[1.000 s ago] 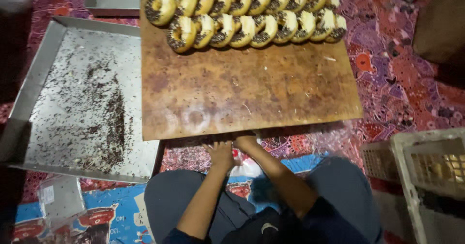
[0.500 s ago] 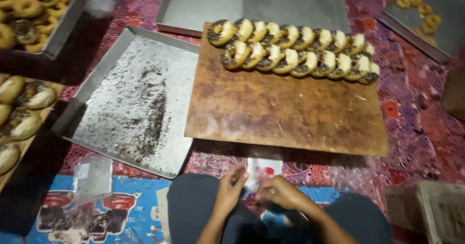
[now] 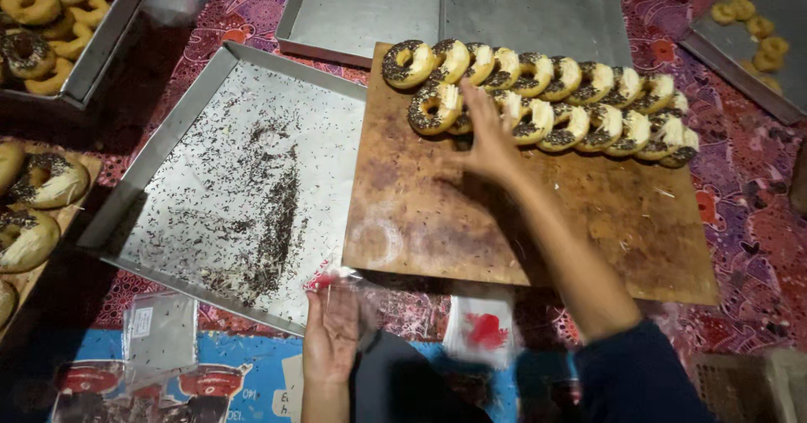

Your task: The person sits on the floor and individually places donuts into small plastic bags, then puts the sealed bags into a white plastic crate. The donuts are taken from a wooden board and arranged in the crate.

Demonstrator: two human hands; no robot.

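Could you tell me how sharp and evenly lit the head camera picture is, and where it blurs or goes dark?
In the head view, the doughnuts and wooden board are bright and fairly sharp; the right hand is slightly smeared by motion; the left hand and clear plastic bag are softer; the metal tray shows mild glare, and the lower corners fall into shadow.

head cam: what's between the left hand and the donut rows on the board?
Mostly bare wooden board. The left hand holds a clear plastic bag at the board's near edge; the donuts sit at the far edge, where the right hand reaches.
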